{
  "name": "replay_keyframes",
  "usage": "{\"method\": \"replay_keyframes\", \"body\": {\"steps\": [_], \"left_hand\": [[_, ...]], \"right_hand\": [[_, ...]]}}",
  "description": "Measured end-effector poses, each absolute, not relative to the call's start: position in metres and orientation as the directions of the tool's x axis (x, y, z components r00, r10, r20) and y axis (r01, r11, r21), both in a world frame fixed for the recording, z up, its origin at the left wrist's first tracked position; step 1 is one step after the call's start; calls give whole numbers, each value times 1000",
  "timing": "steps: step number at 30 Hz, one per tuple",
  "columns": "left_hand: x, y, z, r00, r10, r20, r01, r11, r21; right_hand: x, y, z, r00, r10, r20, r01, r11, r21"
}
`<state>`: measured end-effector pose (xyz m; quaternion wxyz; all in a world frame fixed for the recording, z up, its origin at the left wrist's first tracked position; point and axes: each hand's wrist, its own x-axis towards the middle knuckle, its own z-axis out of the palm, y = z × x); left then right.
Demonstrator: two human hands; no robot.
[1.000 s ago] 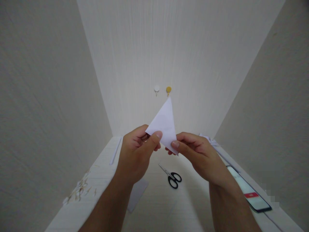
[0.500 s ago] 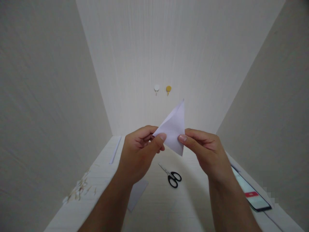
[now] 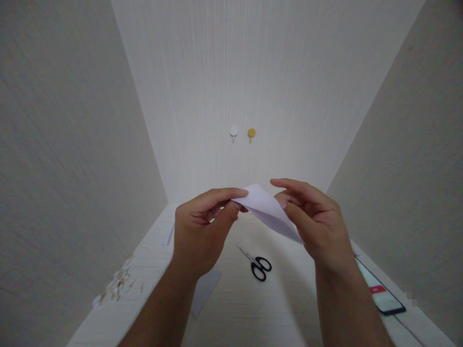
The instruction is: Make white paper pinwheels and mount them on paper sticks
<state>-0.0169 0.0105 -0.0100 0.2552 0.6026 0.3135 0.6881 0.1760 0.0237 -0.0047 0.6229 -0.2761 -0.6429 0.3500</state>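
Note:
A folded piece of white paper (image 3: 265, 205) is held in the air between both hands, above the table. My left hand (image 3: 206, 226) pinches its left corner between thumb and fingers. On the other side, my right hand (image 3: 314, 221) grips the paper's right part with the thumb in front, while the index finger is stretched out free of it. The paper is tilted and curved, its lower edge slanting down to the right. Below the paper, scissors (image 3: 257, 265) with black handles lie on the table, touched by neither hand.
White paper (image 3: 206, 289) lies on the table (image 3: 246, 318) beside my left forearm. A narrow white strip (image 3: 169, 233) and a pile of small pale and brown pieces (image 3: 117, 284) are at the left. A phone (image 3: 383, 289) with a cable lies right. Two hooks (image 3: 251, 132) are on the back wall.
The paper has turned from upright with its point up to tilted, its far end now down to the right. My right hand has shifted slightly right and lifted its index finger.

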Motion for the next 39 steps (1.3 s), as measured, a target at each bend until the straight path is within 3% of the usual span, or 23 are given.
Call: {"method": "replay_keyframes", "body": {"steps": [4,8,12,16,22,28,34,39], "left_hand": [[-15,10,-13,-247,626,740,154,-729,668],[-14,9,-15,-264,555,789,258,-747,612],[-14,7,-14,-265,540,799,264,-756,599],[-14,5,-13,-240,564,790,183,-773,608],[-13,7,-13,-200,590,783,192,-760,621],[-17,10,-11,-162,720,675,-77,-691,719],[-23,12,-11,-100,813,574,-48,-580,813],[-24,13,-10,-11,862,507,-41,-506,861]], "right_hand": [[175,24,-7,-153,855,495,-300,437,-848],[176,23,-6,-252,856,452,-261,389,-883],[174,21,-5,-189,842,505,-248,456,-854],[169,22,-5,-121,858,499,-211,469,-858],[168,24,-3,-167,874,456,-96,446,-890],[172,25,-8,-147,843,517,20,525,-851],[170,26,-8,-242,834,495,-45,500,-865],[171,25,-6,-167,831,531,-4,538,-843]]}}
